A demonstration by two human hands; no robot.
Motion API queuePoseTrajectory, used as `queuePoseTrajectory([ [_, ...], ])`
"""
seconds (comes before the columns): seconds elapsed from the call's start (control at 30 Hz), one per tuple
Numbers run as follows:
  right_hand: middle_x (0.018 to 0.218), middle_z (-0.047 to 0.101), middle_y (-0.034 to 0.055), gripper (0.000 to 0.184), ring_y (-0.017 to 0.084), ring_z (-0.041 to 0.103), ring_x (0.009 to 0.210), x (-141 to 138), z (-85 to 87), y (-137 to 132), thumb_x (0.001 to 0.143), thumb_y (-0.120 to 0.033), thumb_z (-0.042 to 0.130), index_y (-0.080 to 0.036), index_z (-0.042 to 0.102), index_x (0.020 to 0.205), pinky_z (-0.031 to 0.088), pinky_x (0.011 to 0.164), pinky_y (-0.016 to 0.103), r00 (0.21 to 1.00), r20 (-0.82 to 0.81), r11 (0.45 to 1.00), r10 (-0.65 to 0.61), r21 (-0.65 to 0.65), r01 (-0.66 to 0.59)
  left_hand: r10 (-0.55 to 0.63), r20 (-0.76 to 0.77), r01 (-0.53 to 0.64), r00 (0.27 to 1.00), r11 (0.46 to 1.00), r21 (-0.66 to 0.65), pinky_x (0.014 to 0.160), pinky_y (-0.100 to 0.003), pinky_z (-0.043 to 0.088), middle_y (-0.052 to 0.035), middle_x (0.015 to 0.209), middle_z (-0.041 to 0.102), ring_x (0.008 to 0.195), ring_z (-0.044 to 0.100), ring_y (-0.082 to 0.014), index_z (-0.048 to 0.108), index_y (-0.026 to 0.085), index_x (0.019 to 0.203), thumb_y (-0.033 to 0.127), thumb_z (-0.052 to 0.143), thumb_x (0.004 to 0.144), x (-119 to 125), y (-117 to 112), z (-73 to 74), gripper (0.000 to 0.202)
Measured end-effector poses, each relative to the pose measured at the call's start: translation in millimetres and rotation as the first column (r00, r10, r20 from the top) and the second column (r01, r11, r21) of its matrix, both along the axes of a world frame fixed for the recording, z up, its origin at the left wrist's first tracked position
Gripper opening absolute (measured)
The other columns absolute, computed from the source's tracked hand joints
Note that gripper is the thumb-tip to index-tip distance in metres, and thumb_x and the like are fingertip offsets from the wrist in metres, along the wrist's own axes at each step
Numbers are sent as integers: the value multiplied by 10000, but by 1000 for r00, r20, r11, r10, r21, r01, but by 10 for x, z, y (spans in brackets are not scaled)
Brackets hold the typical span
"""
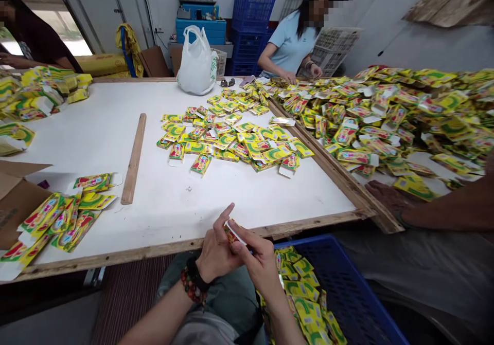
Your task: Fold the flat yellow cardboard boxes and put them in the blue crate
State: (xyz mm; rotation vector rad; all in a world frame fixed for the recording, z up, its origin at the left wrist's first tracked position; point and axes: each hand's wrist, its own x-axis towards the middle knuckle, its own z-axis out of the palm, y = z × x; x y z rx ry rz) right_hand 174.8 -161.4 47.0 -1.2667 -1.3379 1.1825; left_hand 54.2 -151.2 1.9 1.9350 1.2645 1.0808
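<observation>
I take the short wooden slat (134,160) on the white surface (96,144) as my marker. To the right of the slat lies a loose pile of yellow-and-green cartons (227,142), and farther right of it a wooden rail (320,162) stands between that pile and a much larger heap (386,113). A co-worker's arm (447,206) reaches in at the heap's near edge. Beyond the slat, far to its right, I see a person in a light-blue shirt (289,39); beyond it to the left, a person in dark clothing (46,39) behind another heap (42,90). A white plastic bag (196,65) and sunglasses (227,83) sit beyond the slat, slightly right. The small carton (234,233) I am handling is nearer than the slat and right of it, by the surface's near edge, directly within my grip: left hand (218,250) and right hand (258,260) both pinch it narrowly, the right at its white edge. Right of the slat, below the surface, a blue crate (347,273) holds many similar cartons. Left of the slat, cartons (65,214) lie beside a cardboard box (19,201), whose inside I cannot make out.
</observation>
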Motion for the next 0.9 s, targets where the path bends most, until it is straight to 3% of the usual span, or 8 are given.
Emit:
queuePoseTrajectory([
  [0.13,925,736,53,405,170,654,634,-31,-34,27,804,-412,625,-181,690,1129,549,611,295,980,106,982,-166,-79,174,-18,-58,10,998,991,-136,786,-448,509,-167,1240,539,963,636,-301,263,182,1247,328,599,692,10,17,58,665],
  [0.37,1041,716,56,365,244,671,976,-33,36,198,812,-414,616,-191,711,1086,532,883,379,997,-16,993,-73,-100,71,10,-80,-31,997,965,-259,739,-418,479,-115,1012,596,871,614,-296,256,153,1266,318,592,664,11,31,89,708],
  [0.43,1071,708,48,357,234,674,957,-29,39,176,832,-386,599,-202,694,1123,526,887,380,999,41,999,2,-33,-1,40,-81,-60,996,963,-262,700,-392,470,-103,958,589,807,600,-272,309,153,1216,323,595,669,25,36,82,640],
  [0.53,982,729,48,467,169,660,721,0,-8,103,823,-341,620,-204,596,1268,543,737,310,978,176,992,113,42,-122,54,-46,-65,997,951,-302,671,-364,461,-89,914,585,729,565,-225,384,156,1139,321,602,692,-14,68,110,524],
  [0.63,913,731,29,497,132,617,645,53,-105,50,819,-349,628,-210,571,1293,522,652,263,989,146,1000,30,-5,-29,-141,192,200,971,919,-340,825,-384,478,-115,1053,597,912,581,-244,419,147,1211,319,653,689,-160,111,181,597],
  [0.73,1034,714,42,473,155,645,801,96,-208,30,790,-376,665,-206,627,1229,522,726,263,980,-61,978,-187,-107,180,-281,592,557,755,751,-355,1004,-402,428,-126,1305,531,1161,538,-259,384,170,1374,389,578,823,-319,111,235,624],
  [0.8,1018,717,52,504,144,641,781,99,-247,24,753,-375,707,-201,634,1220,516,709,250,948,-166,954,-270,-178,240,-216,692,611,689,687,-394,1048,-408,405,-107,1366,507,1220,517,-254,387,196,1410,401,513,893,-368,86,252,570],
  [0.9,958,727,60,513,133,635,718,72,-236,27,706,-371,747,-187,663,1177,515,661,244,916,-250,936,-313,-246,253,-173,622,523,763,732,-437,1095,-418,363,-95,1401,487,1279,472,-256,429,208,1402,397,527,905,-351,59,276,540],
])
